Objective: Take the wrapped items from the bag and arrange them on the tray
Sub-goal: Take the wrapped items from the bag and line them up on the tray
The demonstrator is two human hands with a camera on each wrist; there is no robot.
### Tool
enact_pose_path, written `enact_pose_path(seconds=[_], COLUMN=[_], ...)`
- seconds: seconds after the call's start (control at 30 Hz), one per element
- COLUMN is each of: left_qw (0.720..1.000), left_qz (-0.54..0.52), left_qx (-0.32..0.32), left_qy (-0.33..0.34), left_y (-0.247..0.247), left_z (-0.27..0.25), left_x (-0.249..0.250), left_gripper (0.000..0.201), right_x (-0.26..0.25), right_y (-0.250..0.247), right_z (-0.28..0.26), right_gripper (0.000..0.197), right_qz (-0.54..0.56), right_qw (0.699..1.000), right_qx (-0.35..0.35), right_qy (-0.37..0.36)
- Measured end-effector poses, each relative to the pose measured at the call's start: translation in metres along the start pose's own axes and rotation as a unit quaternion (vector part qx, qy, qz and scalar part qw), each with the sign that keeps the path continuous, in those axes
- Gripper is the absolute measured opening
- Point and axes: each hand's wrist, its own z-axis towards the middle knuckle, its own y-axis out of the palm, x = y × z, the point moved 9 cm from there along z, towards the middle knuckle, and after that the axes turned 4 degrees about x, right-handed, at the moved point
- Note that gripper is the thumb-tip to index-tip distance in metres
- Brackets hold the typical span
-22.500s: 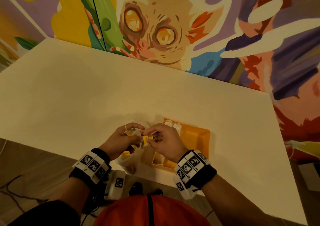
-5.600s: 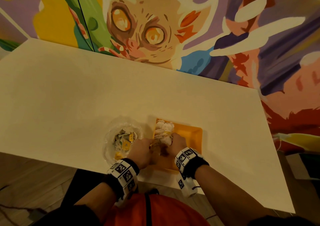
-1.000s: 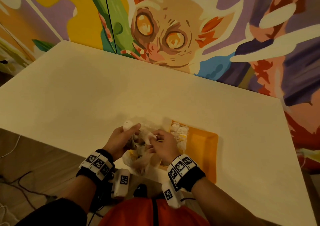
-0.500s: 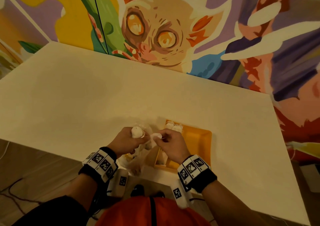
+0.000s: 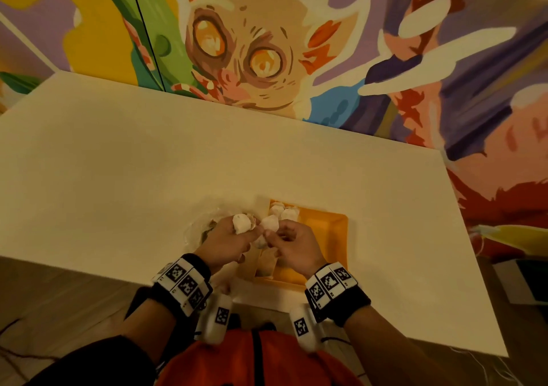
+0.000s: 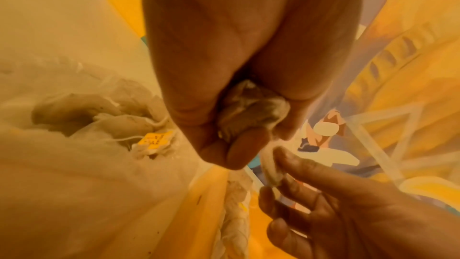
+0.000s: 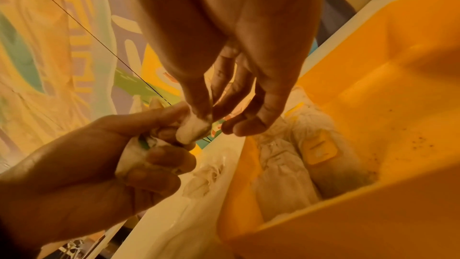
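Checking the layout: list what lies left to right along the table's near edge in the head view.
bag → left hand gripping a wrapped item → right hand pinching another wrapped item → tray

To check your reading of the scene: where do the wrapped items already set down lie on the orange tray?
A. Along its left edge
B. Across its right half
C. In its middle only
A: the wrapped items sit along the left edge of the orange tray; its right part is bare.
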Motion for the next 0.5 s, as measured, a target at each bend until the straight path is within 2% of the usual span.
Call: enact_pose_path(seconds=[0.13, 0.23, 0.3, 0.5], left_qw=[0.999, 0.998, 0.999, 0.998], left_qz=[0.035, 0.039, 0.021, 0.032], left_qx=[0.023, 0.025, 0.02, 0.049], left_qy=[0.025, 0.033, 0.034, 0.033], left_y=[0.003, 0.009, 0.015, 0.013], left_z=[0.004, 0.008, 0.007, 0.008], left_x=[0.002, 0.002, 0.003, -0.004], left_gripper=[0.006, 0.007, 0.006, 0.006], right_x=[0.002, 0.006, 0.01, 0.02], right_y=[-0.009, -0.01, -0.012, -0.026], right_z=[0.0, -0.001, -0.003, -0.006], right_gripper=[0.011, 0.006, 0.018, 0.007], right_qz=[-0.052, -0.059, -0.061, -0.148], right_qw=[0.998, 0.998, 0.998, 0.989], right_qx=[-0.003, -0.014, -0.014, -0.01], right_qy=[-0.018, -0.01, 0.005, 0.023])
